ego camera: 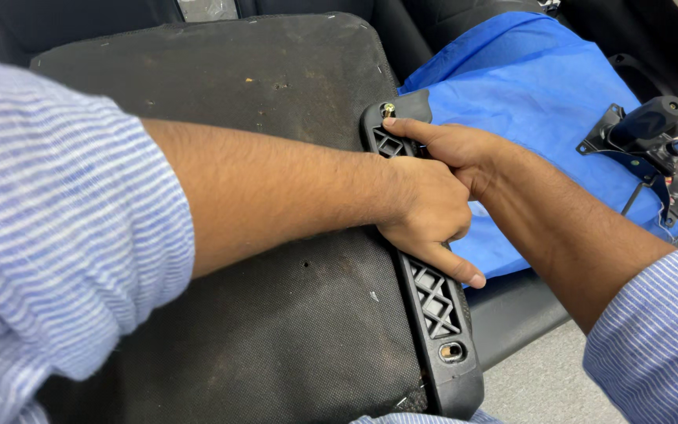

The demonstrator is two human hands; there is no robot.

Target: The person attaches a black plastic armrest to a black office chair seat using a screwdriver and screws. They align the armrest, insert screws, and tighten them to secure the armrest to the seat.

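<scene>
A black plastic bracket [441,314] with a lattice pattern and bolt holes lies along the right edge of a dusty black upturned seat base [260,86]. My left hand [429,216] grips the middle of the bracket, thumb stretched along it. My right hand [453,149] reaches in from the right and presses on the bracket's far end, its forefinger beside a brass-coloured bolt [388,110]. Both forearms show striped blue-white sleeves.
A blue cloth [535,86] is spread to the right of the seat base. A black metal chair mechanism with a handle [645,126] lies on it at the far right. Grey floor [543,385] shows at the lower right.
</scene>
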